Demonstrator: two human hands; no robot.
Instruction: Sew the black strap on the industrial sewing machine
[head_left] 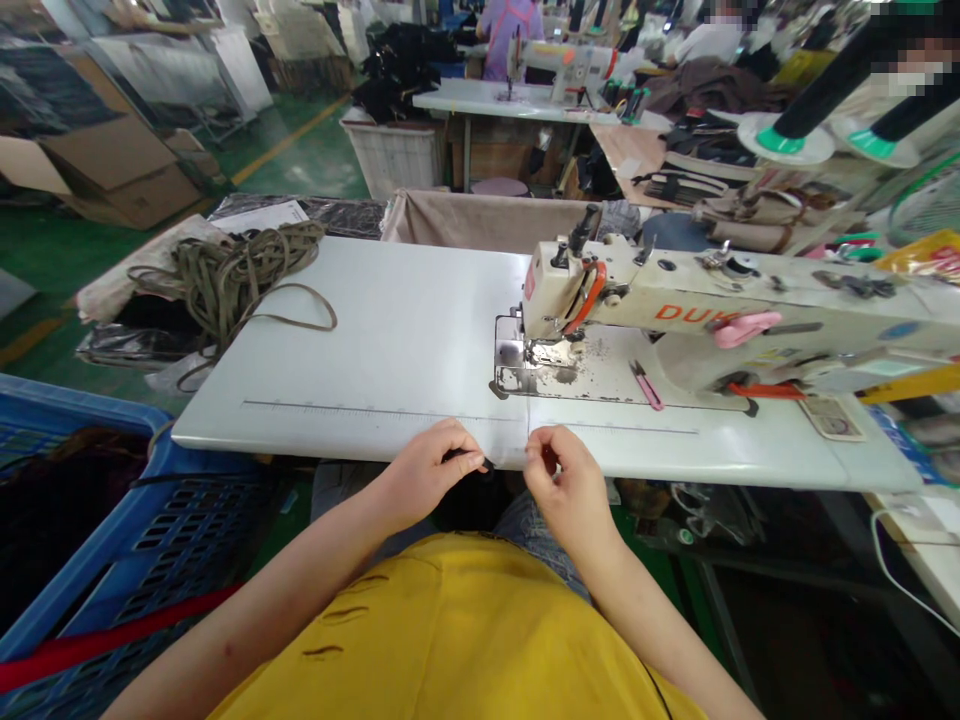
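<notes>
My left hand (439, 472) is at the table's front edge, thumb and fingers pinched on a small black piece (489, 465), mostly hidden by the fingers. Just to the right, my right hand (568, 485) is also closed in a pinch. A thin thread (528, 415) runs from the sewing machine's needle area down to its fingertips. Both hands are close together, in front of the sewing machine (600, 290). Pink-handled thread snips (646, 385) lie on the machine bed, right of the needle plate (511, 352).
A bundle of olive straps (240, 265) lies at the table's left end. A printed ruler (360, 409) runs along the white tabletop (405, 320). A blue crate (172, 570) stands at left. Behind the table is a fabric-lined bin (480, 215); thread cones (817, 95) stand at right.
</notes>
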